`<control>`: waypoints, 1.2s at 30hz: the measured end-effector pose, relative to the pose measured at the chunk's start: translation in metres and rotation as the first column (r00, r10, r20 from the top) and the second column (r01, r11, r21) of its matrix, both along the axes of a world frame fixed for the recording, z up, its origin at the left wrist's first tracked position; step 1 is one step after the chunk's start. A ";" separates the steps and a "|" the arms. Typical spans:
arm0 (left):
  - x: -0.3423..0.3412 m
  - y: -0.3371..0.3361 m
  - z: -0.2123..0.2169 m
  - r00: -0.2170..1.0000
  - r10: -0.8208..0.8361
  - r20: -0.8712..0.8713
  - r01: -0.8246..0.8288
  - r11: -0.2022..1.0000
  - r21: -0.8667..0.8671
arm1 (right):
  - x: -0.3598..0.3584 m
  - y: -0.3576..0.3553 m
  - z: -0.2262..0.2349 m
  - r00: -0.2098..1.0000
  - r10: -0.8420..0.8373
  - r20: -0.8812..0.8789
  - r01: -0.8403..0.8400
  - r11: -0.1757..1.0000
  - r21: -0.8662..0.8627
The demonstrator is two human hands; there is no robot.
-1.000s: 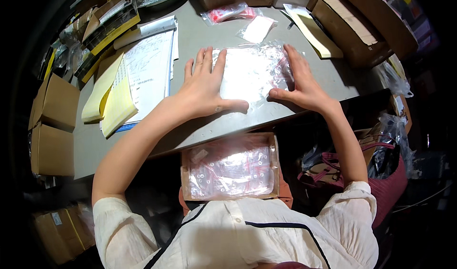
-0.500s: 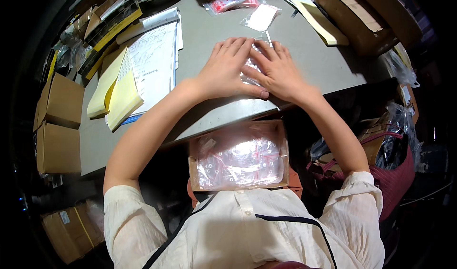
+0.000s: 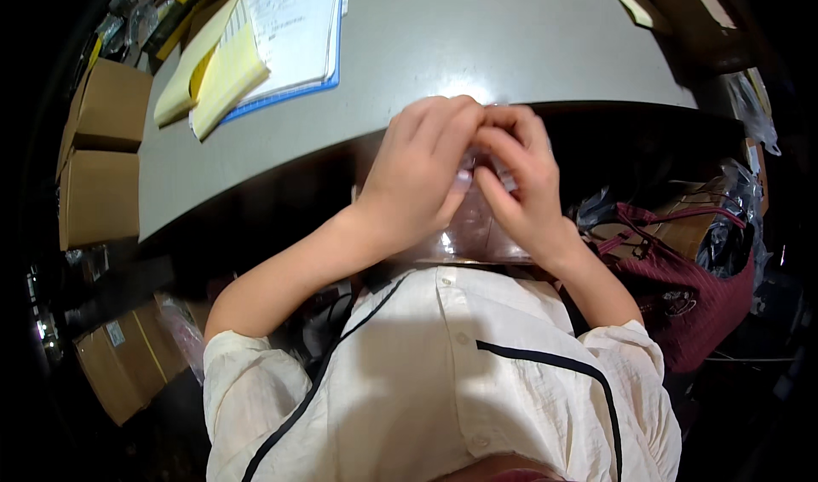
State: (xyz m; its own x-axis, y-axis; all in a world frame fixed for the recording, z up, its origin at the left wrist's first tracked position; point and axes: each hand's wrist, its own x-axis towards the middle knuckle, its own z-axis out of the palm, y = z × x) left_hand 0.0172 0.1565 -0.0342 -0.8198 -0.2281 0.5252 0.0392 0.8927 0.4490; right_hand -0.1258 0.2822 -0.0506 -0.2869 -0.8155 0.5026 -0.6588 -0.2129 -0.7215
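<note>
Both hands have come together above an open cardboard box at my lap, which holds clear plastic bags [image 3: 447, 245]. My left hand [image 3: 422, 162] is curled, its thumb and fingers closing around a bit of shiny clear plastic, seemingly a small plastic bag [image 3: 464, 177]. Against it, my right hand [image 3: 521, 162] is bent the same way, with thumb and forefinger pinching at the plastic. The fingertips meet at the top and hide most of what they hold. Some motion blur softens the fingers.
The grey table [image 3: 477, 47] lies beyond my hands, its front edge just past them. On its left are lined papers on a blue clipboard [image 3: 332, 77] and a yellow pad [image 3: 230, 81]. Cardboard boxes [image 3: 102, 196] stand at far left. A maroon bag [image 3: 699, 303] sits at right.
My hands have left the tabletop, where they lay flat over a clear plastic bag, and moved back above the lap box, curling together. The view has tilted down towards me.
</note>
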 end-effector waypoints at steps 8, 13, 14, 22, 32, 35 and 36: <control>0.046 0.024 -0.061 0.912 0.044 0.407 -0.145 0.964 0.221 | 0.009 0.050 -0.028 0.975 0.106 -0.196 -0.018 0.915 0.404; 0.058 0.011 -0.036 0.857 -0.041 0.514 -0.131 0.947 0.294 | 0.001 0.065 -0.005 0.979 0.113 -0.172 -0.014 0.870 0.492; 0.061 0.007 -0.029 0.843 -0.085 0.532 -0.110 0.940 0.324 | -0.001 0.066 0.001 0.981 0.118 -0.153 -0.022 0.855 0.518; 0.075 -0.021 0.024 0.901 0.016 0.433 -0.211 0.889 0.406 | -0.047 0.045 0.043 0.996 -0.023 -0.081 0.039 0.980 0.198; 0.081 -0.032 0.019 0.993 0.043 0.107 -0.107 0.698 0.708 | -0.049 0.001 0.062 0.986 0.104 -0.132 -0.093 0.992 0.088; 0.089 -0.030 0.022 0.976 0.218 0.008 -0.094 0.391 0.916 | -0.051 -0.006 0.060 0.990 0.112 -0.088 -0.106 0.992 0.069; 0.094 -0.032 0.015 0.974 0.217 0.072 -0.184 0.556 0.810 | -0.054 -0.007 0.057 0.987 0.110 -0.118 -0.104 0.993 0.054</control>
State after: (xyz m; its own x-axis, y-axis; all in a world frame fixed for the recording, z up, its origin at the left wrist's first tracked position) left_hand 0.1107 0.1243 -0.0187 -0.6849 -0.7260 0.0618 -0.0646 0.1450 0.9873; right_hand -0.1796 0.2748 0.0065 -0.1363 -0.8619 0.4885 -0.7169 -0.2545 -0.6491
